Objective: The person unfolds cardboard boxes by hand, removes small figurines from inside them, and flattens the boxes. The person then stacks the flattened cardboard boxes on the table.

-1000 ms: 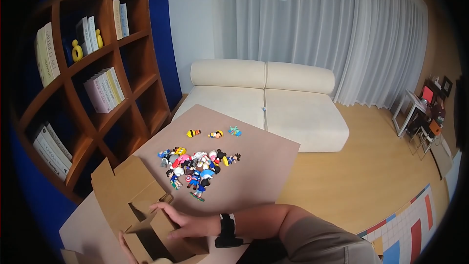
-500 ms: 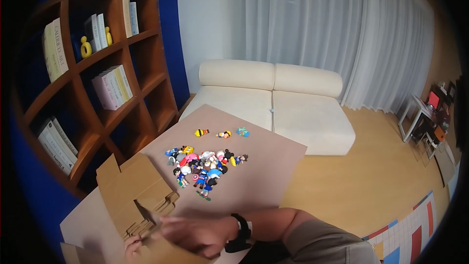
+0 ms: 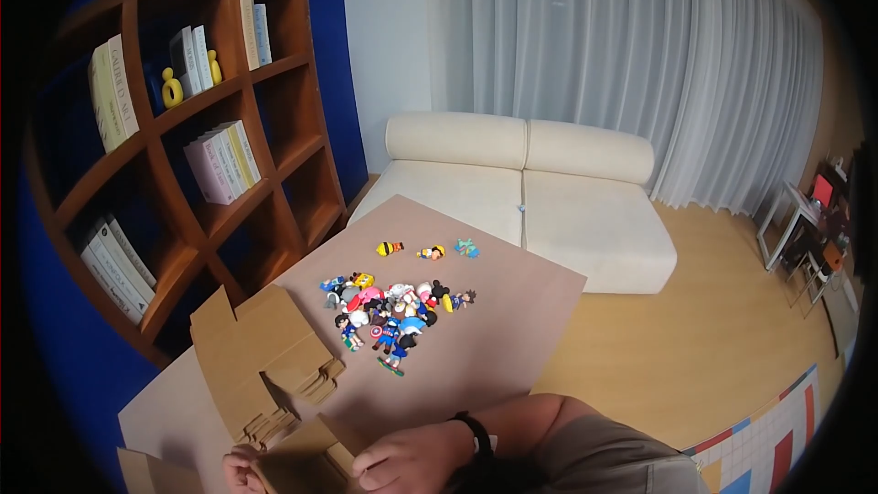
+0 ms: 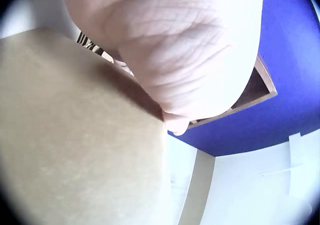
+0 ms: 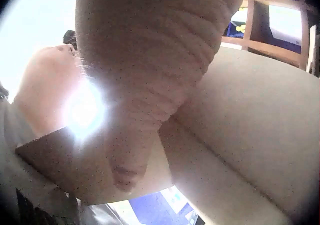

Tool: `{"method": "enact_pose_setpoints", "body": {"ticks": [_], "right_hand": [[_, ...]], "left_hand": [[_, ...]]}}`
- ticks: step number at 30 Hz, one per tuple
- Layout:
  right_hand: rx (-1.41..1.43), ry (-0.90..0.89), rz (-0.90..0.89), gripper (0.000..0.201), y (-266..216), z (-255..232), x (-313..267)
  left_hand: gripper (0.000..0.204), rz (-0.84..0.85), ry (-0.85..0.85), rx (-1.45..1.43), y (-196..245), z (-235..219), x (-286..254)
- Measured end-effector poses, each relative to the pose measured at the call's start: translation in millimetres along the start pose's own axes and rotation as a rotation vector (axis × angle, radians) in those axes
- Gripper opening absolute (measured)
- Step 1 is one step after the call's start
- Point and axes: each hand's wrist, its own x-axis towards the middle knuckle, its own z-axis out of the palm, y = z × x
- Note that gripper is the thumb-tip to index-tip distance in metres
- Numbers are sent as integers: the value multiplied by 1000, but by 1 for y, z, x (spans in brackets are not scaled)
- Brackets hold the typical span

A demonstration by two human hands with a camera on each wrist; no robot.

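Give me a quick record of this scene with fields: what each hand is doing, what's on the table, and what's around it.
left hand: grips the near-left edge of the cardboard box
right hand: fingers curled over the box's right flap
table: pile of toy figures, three more apart behind it, stack of flat cardboard boxes at left
surroundings: wooden bookshelf with books at left, cream sofa behind, white curtains

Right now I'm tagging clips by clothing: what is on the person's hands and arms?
Both hands are bare, with no gloves or rings showing. The right hand has a black band with a pale part at its wrist, and a khaki sleeve covers the upper arm. Only the fingers of the left hand show.
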Motion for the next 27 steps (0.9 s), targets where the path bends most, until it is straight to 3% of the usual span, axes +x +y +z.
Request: {"method": "enact_pose_setpoints", "body": {"ticks": [2,6,9,11,12,13,14,17,19,20,22,23,24,25,27], "right_hand": [[-64,12,33,28,-3,-5,4],[-54,-37,52,27,1,-10,-1],[110,75,102,32,9,-8,-14],[187,89,266,9,11,6,-35],[142,237,258,21,15,0,-24],[155,273,447,14,13,-9,-26],[180,474,580,13,10,-11,-22],[208,773,792,39,29,-14,-37],[571,894,1066,40,42,-25,-61],[576,897,1071,40,49,-28,-66],[771,1341,1177,38,63,-36,-73],[774,1345,1182,38,70,-38,-80],[776,1501,1142,39,79,-40,-89],[774,1654,1095,39,87,-41,-98],[723,1738,1072,41,99,-42,-114]], "left_hand": [[19,-67,12,38,-15,-25,-5],[20,-96,97,-50,-8,-21,0],[21,-120,136,-114,-8,-13,6],[22,-136,160,-158,-9,-11,9],[23,-143,167,-192,-12,-10,11],[24,-149,172,-216,-13,-10,12],[25,-157,180,-249,-16,-9,12],[28,-190,156,-377,-29,-7,14],[34,-226,39,-452,-44,-26,15],[40,-258,-89,-537,-57,-38,17],[48,-245,-149,-594,-94,-67,18],[56,-227,-213,-651,-102,-75,16],[45,-209,51,-520,-68,-25,16],[45,-213,54,-517,-55,-10,17],[25,-306,121,-541,-44,2,18]]}}
